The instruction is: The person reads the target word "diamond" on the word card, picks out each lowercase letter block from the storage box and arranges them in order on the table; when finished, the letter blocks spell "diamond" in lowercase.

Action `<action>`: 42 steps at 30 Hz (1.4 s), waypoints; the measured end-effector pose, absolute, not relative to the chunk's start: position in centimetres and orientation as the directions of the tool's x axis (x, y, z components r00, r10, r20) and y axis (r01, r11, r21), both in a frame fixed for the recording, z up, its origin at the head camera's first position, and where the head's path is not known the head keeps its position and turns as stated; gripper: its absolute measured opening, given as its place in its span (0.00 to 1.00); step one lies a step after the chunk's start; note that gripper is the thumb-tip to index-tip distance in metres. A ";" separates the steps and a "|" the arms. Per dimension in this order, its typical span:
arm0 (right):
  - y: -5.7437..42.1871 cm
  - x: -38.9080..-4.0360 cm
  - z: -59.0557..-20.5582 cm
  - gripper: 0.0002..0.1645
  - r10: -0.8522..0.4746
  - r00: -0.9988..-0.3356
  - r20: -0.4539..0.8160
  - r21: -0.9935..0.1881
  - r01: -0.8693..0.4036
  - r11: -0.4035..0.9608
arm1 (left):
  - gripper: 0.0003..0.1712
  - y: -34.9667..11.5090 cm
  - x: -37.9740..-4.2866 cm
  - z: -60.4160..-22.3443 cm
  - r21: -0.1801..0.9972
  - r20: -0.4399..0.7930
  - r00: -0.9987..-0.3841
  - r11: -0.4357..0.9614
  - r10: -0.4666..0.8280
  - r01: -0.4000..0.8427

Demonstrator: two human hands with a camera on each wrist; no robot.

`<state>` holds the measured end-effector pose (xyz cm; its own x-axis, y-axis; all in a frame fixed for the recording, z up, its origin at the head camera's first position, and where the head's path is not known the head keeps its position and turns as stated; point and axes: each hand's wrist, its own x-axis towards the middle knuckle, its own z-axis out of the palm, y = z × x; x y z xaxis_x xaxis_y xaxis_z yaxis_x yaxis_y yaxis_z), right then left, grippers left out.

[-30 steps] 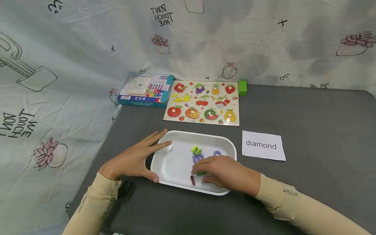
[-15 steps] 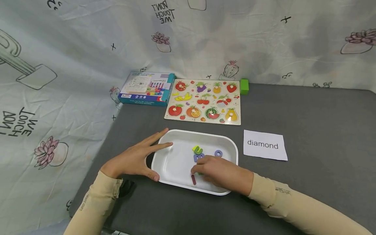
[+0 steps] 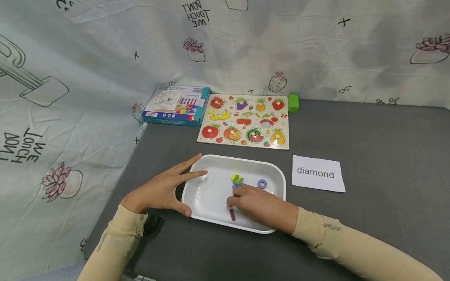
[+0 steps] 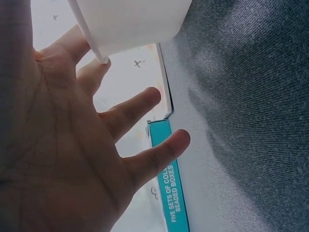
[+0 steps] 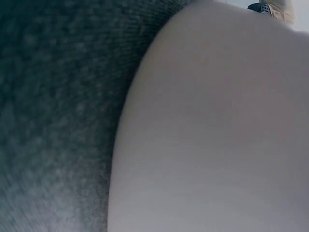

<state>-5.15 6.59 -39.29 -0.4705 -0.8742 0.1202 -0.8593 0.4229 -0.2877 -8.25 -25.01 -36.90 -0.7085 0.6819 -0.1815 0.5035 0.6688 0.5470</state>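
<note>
A white tray (image 3: 204,199) sits on the dark grey tabletop. My left hand (image 3: 156,191) is spread with fingers straight at its left end, thumb at the near corner and fingertips at the rim. In the left wrist view, two outstretched fingers (image 4: 154,157) are away from the tray (image 4: 135,24). Inside the tray, my right hand (image 3: 263,207) reaches down with fingers curled; its fingertips are hidden, and I cannot tell whether they pinch a letter. Around it lie yellow-green letter pieces (image 3: 237,179), a partly covered purple m (image 3: 236,187), a purple o (image 3: 262,184) and a dark red stick-shaped piece (image 3: 232,215).
A paper card reading "diamond" (image 3: 318,173) lies right of the tray. Behind stand a fruit puzzle board (image 3: 230,109), a blue beaded-boxes carton (image 3: 172,121) and a green block (image 3: 293,103). A pale curved surface (image 5: 207,125) fills much of the right wrist view.
My right hand has shifted slightly left and its fingers have curled in, covering the green piece beneath and part of the purple m. The left hand holds its place at the tray.
</note>
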 end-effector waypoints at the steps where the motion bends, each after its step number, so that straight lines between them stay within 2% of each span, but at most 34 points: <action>1: 6.5 -5.2 -39.3 0.20 -0.873 -0.471 0.126 -0.280 -0.861 0.424 | 0.63 -25.0 -8.2 -36.9 0.546 -0.184 -0.710 0.671 0.680 0.501; 9: 6.6 -5.1 -39.1 0.18 -0.856 -0.494 0.152 -0.288 -0.851 0.440 | 0.62 -25.0 -8.1 -36.9 0.541 -0.199 -0.721 0.687 0.664 0.484; 12: 6.8 -5.2 -38.4 0.18 -0.841 -0.513 0.170 -0.327 -0.835 0.443 | 0.62 -25.0 -8.2 -36.8 0.541 -0.196 -0.720 0.686 0.666 0.487; 16: 7.5 -5.4 -37.5 0.18 -0.808 -0.544 0.226 -0.445 -0.796 0.411 | 0.62 -24.9 -8.2 -36.7 0.540 -0.197 -0.719 0.686 0.666 0.488; 22: 8.9 -5.8 -36.8 0.18 -0.768 -0.536 0.351 -0.596 -0.760 0.258 | 0.61 -24.9 -8.1 -36.5 0.548 -0.211 -0.724 0.693 0.657 0.469; 29: 11.1 -6.2 -35.4 0.25 -0.732 -0.573 0.369 -0.742 -0.656 0.139 | 0.61 -24.9 -8.0 -36.5 0.532 -0.220 -0.724 0.702 0.654 0.473; 37: 14.9 -6.0 -33.3 0.27 -0.706 -0.603 0.372 -0.752 -0.641 0.152 | 0.62 -24.8 -8.0 -36.5 0.536 -0.230 -0.730 0.710 0.644 0.457; 42: 17.2 -5.7 -32.4 0.32 -0.657 -0.640 0.399 -0.764 -0.629 0.148 | 0.61 -24.8 -8.1 -36.5 0.540 -0.231 -0.728 0.708 0.645 0.456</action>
